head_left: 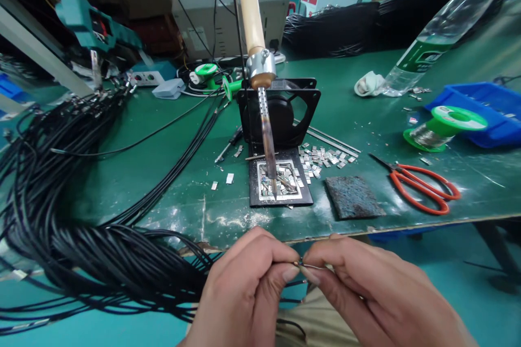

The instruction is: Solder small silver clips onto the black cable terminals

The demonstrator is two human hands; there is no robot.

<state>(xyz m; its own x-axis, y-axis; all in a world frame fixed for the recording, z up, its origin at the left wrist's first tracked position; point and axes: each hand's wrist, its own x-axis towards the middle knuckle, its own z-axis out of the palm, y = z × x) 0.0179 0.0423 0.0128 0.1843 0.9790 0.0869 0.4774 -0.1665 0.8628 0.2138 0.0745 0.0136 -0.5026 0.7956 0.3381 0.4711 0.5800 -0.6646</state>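
My left hand (248,282) and my right hand (362,282) meet fingertip to fingertip below the table's front edge. Both are closed in a pinch on fine wire ends (300,263), tiny and partly covered by the fingers. A thin light strand runs along the right fingers. Just beyond, a soldering iron (266,135) with a wooden handle hangs tip down over a black stand (255,190), whose framed tray holds small metal pieces. A thick bundle of black cables (134,260) drapes over the edge by my left hand.
Orange-handled scissors (423,184), a dark scouring pad (353,198) and a green solder spool (431,130) lie to the right. Loose metal pieces (325,157) scatter beside a black fan (280,111). Behind stand a blue bin (476,97) and a plastic bottle (435,49).
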